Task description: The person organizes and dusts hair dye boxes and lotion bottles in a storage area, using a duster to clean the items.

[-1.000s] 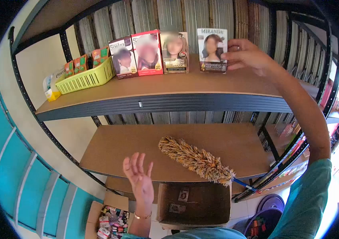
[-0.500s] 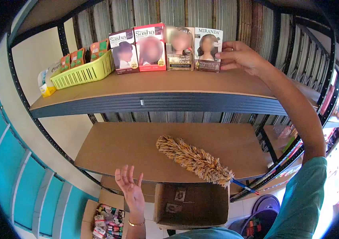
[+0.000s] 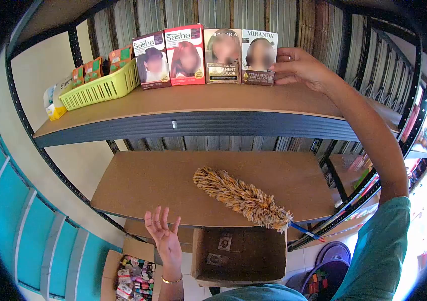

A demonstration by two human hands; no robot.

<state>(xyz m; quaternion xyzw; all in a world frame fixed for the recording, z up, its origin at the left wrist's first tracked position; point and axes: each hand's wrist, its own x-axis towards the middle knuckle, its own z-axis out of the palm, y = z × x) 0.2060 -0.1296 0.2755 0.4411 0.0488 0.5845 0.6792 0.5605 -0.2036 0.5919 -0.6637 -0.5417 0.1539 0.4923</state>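
On the upper shelf [image 3: 213,103], a white-and-brown Miranda hair color box [image 3: 259,62] stands upright at the right end of a row. My right hand [image 3: 303,70] has its fingers closed at that box's right edge. Beside it stand a tan hair color box [image 3: 222,57], a red Sasha box [image 3: 185,55] and a dark Sasha box [image 3: 152,62], close side by side. My left hand [image 3: 165,236] is raised in front of the lower shelf [image 3: 143,180], its fingers spread and holding nothing.
A yellow-green basket [image 3: 100,93] with orange packets sits left of the row. A feather duster [image 3: 243,198] lies across the lower shelf. Below are an open cardboard box [image 3: 238,273], a carton of small bottles [image 3: 111,276] and a purple bin [image 3: 336,273].
The view has shifted slightly, so the shelves and boxes appear a little higher and further left. My right hand stays at the Miranda box; my left hand keeps its spread pose.
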